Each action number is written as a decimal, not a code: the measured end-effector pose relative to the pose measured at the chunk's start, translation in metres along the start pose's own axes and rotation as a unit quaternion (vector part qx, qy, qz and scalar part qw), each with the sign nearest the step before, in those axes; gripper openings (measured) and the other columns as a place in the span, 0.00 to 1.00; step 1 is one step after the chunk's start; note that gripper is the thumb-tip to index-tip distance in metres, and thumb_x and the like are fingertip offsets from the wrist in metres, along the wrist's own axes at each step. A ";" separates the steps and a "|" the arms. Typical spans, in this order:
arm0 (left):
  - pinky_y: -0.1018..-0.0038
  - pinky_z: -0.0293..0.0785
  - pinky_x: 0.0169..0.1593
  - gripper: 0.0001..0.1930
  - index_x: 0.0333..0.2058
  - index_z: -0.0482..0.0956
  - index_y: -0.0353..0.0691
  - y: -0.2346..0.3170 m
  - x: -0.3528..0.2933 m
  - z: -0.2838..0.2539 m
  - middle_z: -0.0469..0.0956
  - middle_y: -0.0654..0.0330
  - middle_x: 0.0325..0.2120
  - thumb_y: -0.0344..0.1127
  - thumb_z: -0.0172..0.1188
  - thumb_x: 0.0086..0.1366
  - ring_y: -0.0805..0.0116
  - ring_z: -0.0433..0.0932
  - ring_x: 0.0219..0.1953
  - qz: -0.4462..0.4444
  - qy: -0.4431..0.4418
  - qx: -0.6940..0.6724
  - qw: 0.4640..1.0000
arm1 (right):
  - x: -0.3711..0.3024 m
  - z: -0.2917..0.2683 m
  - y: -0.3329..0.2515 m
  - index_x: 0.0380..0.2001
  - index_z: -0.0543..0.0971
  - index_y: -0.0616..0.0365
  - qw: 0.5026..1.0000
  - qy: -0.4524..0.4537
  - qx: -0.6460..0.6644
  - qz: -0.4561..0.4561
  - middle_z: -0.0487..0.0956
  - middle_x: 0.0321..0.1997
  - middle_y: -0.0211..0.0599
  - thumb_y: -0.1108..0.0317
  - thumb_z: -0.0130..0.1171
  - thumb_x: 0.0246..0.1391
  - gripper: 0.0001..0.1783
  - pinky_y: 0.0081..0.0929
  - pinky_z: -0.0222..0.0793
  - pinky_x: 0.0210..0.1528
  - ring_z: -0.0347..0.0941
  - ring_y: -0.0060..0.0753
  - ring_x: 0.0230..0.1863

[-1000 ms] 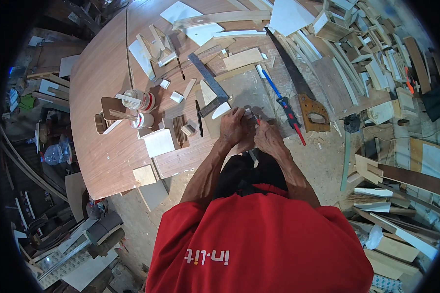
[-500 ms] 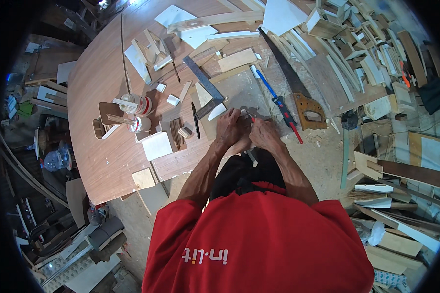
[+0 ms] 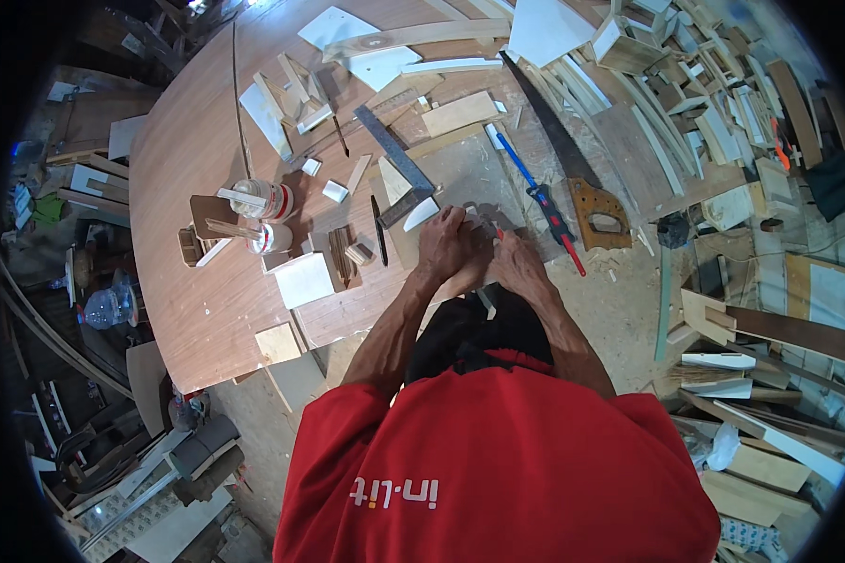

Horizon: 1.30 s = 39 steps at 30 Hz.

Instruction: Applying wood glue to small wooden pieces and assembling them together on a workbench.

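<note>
My two hands work close together at the near edge of the bench. My left hand (image 3: 447,240) is closed, its fingers bent round something hidden beneath them. My right hand (image 3: 519,260) is closed on a small slim tool with a red part (image 3: 499,233), whose kind I cannot make out. Just beyond my left fingers lies a white piece with a rounded end (image 3: 420,214), under the tip of a metal try square (image 3: 394,150). To the right of my right hand rest a blue, black and red long-handled tool (image 3: 545,206) and a handsaw (image 3: 599,216).
A dark pen-like stick (image 3: 378,230), a white block (image 3: 302,280) and thin wood strips (image 3: 341,253) lie to the left. Farther left stand two glue-stained jars (image 3: 270,238) (image 3: 277,199). Wood offcuts (image 3: 662,113) crowd the right, and a wooden board (image 3: 460,114) lies beyond my hands.
My right hand has moved slightly right and nearer to me, away from the left, with the red tool. The view has shifted a little; the left hand stays almost in place.
</note>
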<state>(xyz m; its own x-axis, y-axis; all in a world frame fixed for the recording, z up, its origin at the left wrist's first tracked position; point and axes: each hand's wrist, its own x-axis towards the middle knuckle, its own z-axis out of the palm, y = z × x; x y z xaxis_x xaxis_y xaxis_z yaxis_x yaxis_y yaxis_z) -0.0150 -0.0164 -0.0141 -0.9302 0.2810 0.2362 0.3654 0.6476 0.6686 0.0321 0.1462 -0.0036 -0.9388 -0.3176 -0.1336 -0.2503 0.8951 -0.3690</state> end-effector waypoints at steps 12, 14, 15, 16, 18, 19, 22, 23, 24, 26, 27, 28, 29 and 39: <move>0.61 0.67 0.30 0.10 0.24 0.68 0.37 0.004 0.000 -0.005 0.70 0.53 0.22 0.30 0.61 0.53 0.51 0.72 0.27 0.007 0.001 -0.005 1.000 | 0.009 -0.001 -0.002 0.18 0.81 0.60 0.953 -0.038 -0.245 -0.173 0.74 0.18 0.33 0.67 0.53 0.51 0.13 0.25 0.70 0.27 0.74 0.28 0.25; 0.61 0.67 0.29 0.11 0.24 0.68 0.37 0.007 0.000 -0.004 0.70 0.53 0.22 0.31 0.64 0.51 0.52 0.72 0.27 0.021 0.010 -0.018 1.000 | 0.008 0.021 0.006 0.17 0.81 0.62 0.952 -0.051 -0.245 -0.179 0.74 0.19 0.38 0.68 0.51 0.54 0.16 0.28 0.70 0.27 0.75 0.33 0.26; 0.61 0.67 0.29 0.11 0.24 0.68 0.37 0.010 0.003 -0.003 0.70 0.53 0.22 0.31 0.64 0.51 0.52 0.72 0.27 0.026 0.007 -0.020 0.999 | 0.008 0.042 0.016 0.17 0.81 0.61 0.978 0.025 -0.167 -0.121 0.74 0.19 0.37 0.68 0.52 0.52 0.15 0.28 0.70 0.27 0.74 0.32 0.26; 0.62 0.67 0.29 0.12 0.24 0.68 0.37 0.011 0.005 -0.002 0.70 0.53 0.22 0.32 0.65 0.50 0.52 0.72 0.27 0.028 0.001 -0.016 0.999 | 0.008 0.054 0.021 0.16 0.81 0.61 0.989 0.102 -0.086 -0.063 0.74 0.19 0.36 0.68 0.53 0.51 0.14 0.28 0.70 0.27 0.73 0.31 0.26; 0.62 0.67 0.29 0.13 0.24 0.68 0.37 0.005 -0.002 -0.005 0.70 0.53 0.22 0.32 0.66 0.50 0.52 0.72 0.26 0.020 -0.001 -0.005 1.000 | 0.018 0.028 -0.004 0.17 0.81 0.61 0.997 0.077 -0.002 0.014 0.73 0.19 0.34 0.68 0.53 0.51 0.14 0.27 0.70 0.27 0.73 0.31 0.27; 0.62 0.67 0.29 0.14 0.24 0.68 0.37 0.006 -0.001 -0.005 0.70 0.53 0.22 0.33 0.67 0.49 0.52 0.72 0.27 0.026 0.000 -0.001 1.000 | 0.022 0.016 -0.010 0.17 0.81 0.62 0.991 0.056 0.077 0.098 0.73 0.19 0.33 0.68 0.53 0.50 0.13 0.27 0.70 0.26 0.73 0.30 0.28; 0.62 0.68 0.29 0.15 0.24 0.68 0.38 0.007 -0.002 -0.007 0.70 0.53 0.23 0.34 0.68 0.48 0.53 0.73 0.27 0.027 -0.005 0.002 1.000 | 0.018 0.013 0.007 0.18 0.80 0.64 0.972 0.025 -0.157 -0.170 0.73 0.17 0.35 0.68 0.52 0.53 0.15 0.27 0.71 0.26 0.73 0.32 0.26; 0.62 0.68 0.30 0.15 0.24 0.68 0.38 0.007 -0.003 -0.007 0.70 0.53 0.23 0.34 0.68 0.48 0.52 0.73 0.28 0.020 -0.013 0.000 1.000 | 0.016 0.013 0.009 0.18 0.80 0.64 0.972 0.026 -0.157 -0.171 0.73 0.17 0.35 0.68 0.52 0.53 0.15 0.27 0.71 0.26 0.73 0.32 0.26; 0.62 0.68 0.30 0.15 0.24 0.68 0.38 0.007 -0.002 -0.007 0.70 0.53 0.23 0.34 0.68 0.48 0.52 0.73 0.28 0.020 -0.012 0.001 1.000 | 0.014 0.012 0.009 0.17 0.80 0.64 0.978 0.008 -0.143 -0.153 0.73 0.17 0.35 0.69 0.53 0.52 0.14 0.28 0.71 0.26 0.74 0.32 0.26; 0.62 0.69 0.31 0.15 0.25 0.68 0.38 0.006 -0.002 -0.004 0.70 0.53 0.23 0.35 0.67 0.48 0.52 0.74 0.29 0.013 -0.014 0.009 1.000 | 0.008 0.018 0.007 0.17 0.80 0.64 0.983 -0.013 -0.127 -0.135 0.72 0.17 0.36 0.69 0.53 0.52 0.14 0.28 0.70 0.26 0.74 0.33 0.26; 0.62 0.69 0.31 0.15 0.25 0.68 0.38 0.004 -0.002 -0.003 0.70 0.53 0.23 0.35 0.67 0.48 0.52 0.74 0.29 0.011 -0.014 0.009 1.000 | 0.007 0.023 0.003 0.15 0.79 0.63 0.999 0.001 -0.023 -0.030 0.72 0.16 0.36 0.69 0.53 0.51 0.15 0.28 0.70 0.26 0.73 0.33 0.25; 0.62 0.69 0.31 0.14 0.25 0.68 0.38 0.002 -0.002 -0.003 0.70 0.53 0.23 0.35 0.67 0.48 0.52 0.74 0.29 0.013 -0.011 0.011 1.000 | 0.007 0.029 0.001 0.13 0.79 0.63 0.994 0.015 0.082 0.075 0.72 0.16 0.36 0.69 0.54 0.50 0.15 0.28 0.70 0.26 0.73 0.33 0.25; 0.62 0.69 0.31 0.14 0.25 0.69 0.38 0.000 -0.003 -0.002 0.70 0.53 0.23 0.35 0.66 0.49 0.51 0.74 0.30 0.016 -0.008 0.014 1.000 | 0.007 0.033 0.004 0.13 0.79 0.63 0.994 0.013 0.083 0.076 0.72 0.16 0.36 0.69 0.54 0.50 0.15 0.28 0.70 0.26 0.73 0.33 0.25; 0.60 0.68 0.30 0.07 0.24 0.71 0.35 0.005 0.011 -0.008 0.73 0.50 0.21 0.32 0.59 0.52 0.49 0.75 0.26 -0.046 0.003 -0.007 0.999 | 0.010 0.015 -0.012 0.34 0.69 0.75 0.969 -0.017 0.209 0.131 0.76 0.27 0.70 0.70 0.46 0.52 0.14 0.50 0.73 0.35 0.76 0.66 0.34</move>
<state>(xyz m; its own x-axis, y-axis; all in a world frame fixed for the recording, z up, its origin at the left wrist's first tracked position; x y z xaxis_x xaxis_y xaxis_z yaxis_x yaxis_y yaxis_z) -0.0235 -0.0165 -0.0027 -0.9602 0.2163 0.1765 0.2771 0.6607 0.6976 0.0297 0.1278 -0.0139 -0.9470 -0.1124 -0.3010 0.1209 0.7434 -0.6579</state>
